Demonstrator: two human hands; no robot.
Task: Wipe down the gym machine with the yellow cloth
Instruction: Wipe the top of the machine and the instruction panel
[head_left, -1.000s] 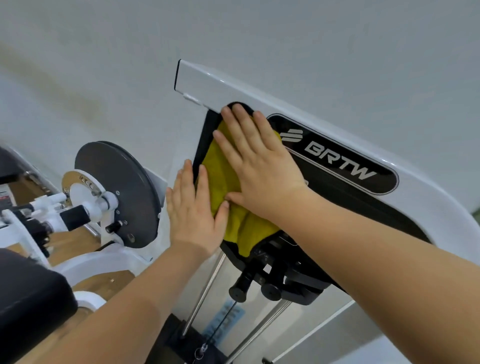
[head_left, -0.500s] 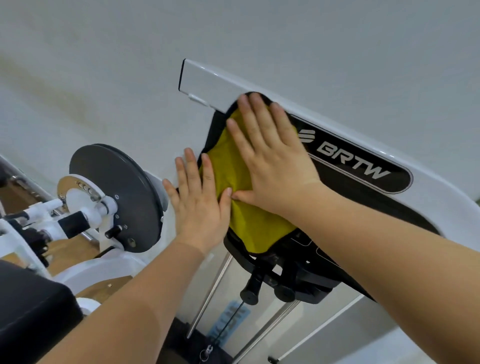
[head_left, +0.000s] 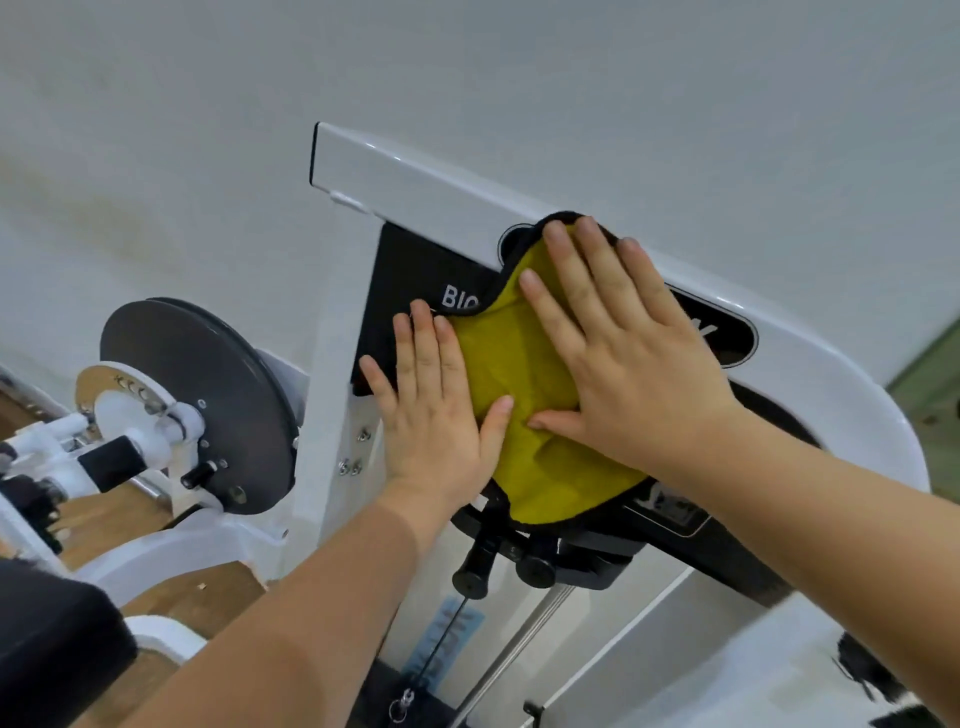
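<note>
The yellow cloth (head_left: 514, 364), edged in black, lies flat against the black front panel (head_left: 410, 275) of the white gym machine (head_left: 415, 176). My right hand (head_left: 623, 353) presses on the cloth with spread fingers and hides most of the oval logo plate. My left hand (head_left: 431, 415) lies flat beside it. Its thumb and index finger rest on the cloth's left edge, and the rest of the hand is on the panel. White letters "Bio" show on the panel just above my left fingertips.
A dark round disc (head_left: 208, 374) with a white hub stands to the left. A black pad (head_left: 52, 639) fills the lower left corner. Below the panel are a black knob (head_left: 472, 571) and a chrome guide rod (head_left: 519, 649). A pale wall stands behind.
Both hands have slid the cloth to the right along the panel. It now covers the logo plate, and the panel's left end with its lettering is uncovered.
</note>
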